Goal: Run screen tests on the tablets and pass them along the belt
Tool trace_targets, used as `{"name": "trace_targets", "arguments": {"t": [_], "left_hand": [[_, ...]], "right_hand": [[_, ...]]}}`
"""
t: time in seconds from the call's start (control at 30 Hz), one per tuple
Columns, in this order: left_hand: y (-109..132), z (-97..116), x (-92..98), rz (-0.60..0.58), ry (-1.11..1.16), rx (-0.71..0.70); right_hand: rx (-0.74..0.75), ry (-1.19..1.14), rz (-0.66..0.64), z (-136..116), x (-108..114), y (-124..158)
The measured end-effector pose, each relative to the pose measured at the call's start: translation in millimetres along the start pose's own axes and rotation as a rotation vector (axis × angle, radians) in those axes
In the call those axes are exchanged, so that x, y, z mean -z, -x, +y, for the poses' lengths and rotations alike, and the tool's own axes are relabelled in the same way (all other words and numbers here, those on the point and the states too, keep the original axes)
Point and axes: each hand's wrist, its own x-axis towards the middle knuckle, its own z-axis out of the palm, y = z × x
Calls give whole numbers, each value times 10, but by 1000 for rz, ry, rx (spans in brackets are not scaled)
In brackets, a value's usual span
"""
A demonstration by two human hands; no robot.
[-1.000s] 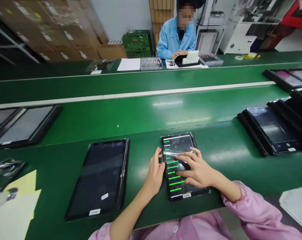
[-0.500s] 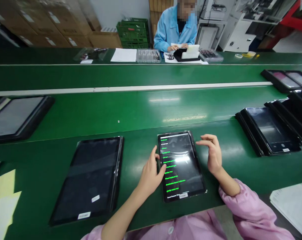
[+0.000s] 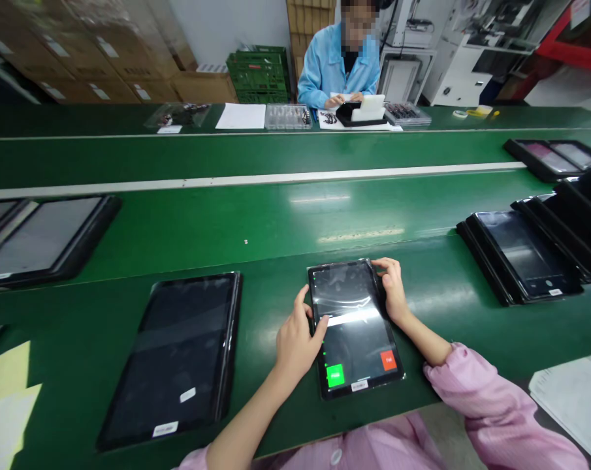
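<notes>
A black tablet (image 3: 356, 346) lies on the green bench in front of me, its lit screen showing a green button at lower left and a red one at lower right. My left hand (image 3: 298, 336) is at its left edge, the thumb over the screen border and the fingers along the side, gripping that edge. At the tablet's upper right corner is my right hand (image 3: 392, 287), its fingers bent with the fingertips touching the edge. Left of my hands, a larger dark tablet (image 3: 177, 359) with two white labels lies flat, its screen off.
Black-cased tablets (image 3: 525, 254) are stacked at the right, with another case (image 3: 552, 160) behind. More tablets (image 3: 45, 235) lie at the left. Yellow papers (image 3: 6, 391) and white sheets (image 3: 574, 398) flank the near edge. Across the bench sits a person in blue (image 3: 319, 65).
My right hand has moved left from beside the tablet onto its upper right edge. The screen has changed from a green text list to a view with green and red buttons.
</notes>
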Motion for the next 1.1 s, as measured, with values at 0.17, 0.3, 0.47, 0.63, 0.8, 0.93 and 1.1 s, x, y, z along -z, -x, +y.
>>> {"name": "trace_targets", "arguments": {"t": [0.17,0.3,0.47,0.63,0.8,0.93,1.1], "left_hand": [[-20,64,-5,-5,-87,20],[-15,17,-13,6,-15,30],[-5,-68,-56,5,-24,35],[0,-129,-90,24,-46,2],[5,-166,-72,10,-42,-4],[3,-177,-53,-23,-15,10],[10,-175,-32,-51,17,7]], "right_hand": [[47,16,-33,25,-20,-76],[64,99,-150,1,-50,-152],[85,79,-165,-19,-40,-173],[80,109,-170,-31,-32,-181],[54,-36,-89,26,-19,-193],[78,27,-102,13,-22,-182],[116,112,-159,-36,-10,-189]]}}
